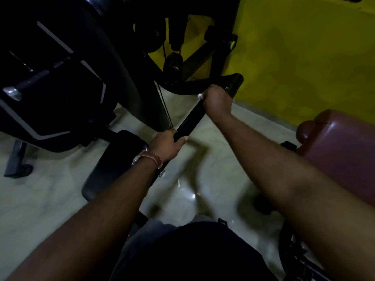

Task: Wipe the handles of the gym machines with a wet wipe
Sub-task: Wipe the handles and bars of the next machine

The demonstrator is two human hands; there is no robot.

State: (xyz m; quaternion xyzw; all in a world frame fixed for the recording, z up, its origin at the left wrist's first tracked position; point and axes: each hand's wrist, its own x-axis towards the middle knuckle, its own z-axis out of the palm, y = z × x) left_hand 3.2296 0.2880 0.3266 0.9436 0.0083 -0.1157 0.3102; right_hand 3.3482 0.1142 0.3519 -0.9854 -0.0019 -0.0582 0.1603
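Apparently the person is wiping mid-task, the left hand (168, 144) gripping the near end of the black handle (189, 120) and the right hand (217, 100) clasping its far end with the wet wipe (200, 96) peeking out, while the other handles seem unreached.

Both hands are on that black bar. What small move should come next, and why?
Probably slide the right hand, which pinches the white wipe, down the black bar toward the left hand steadying its near end; the stretch between them looks unwiped.
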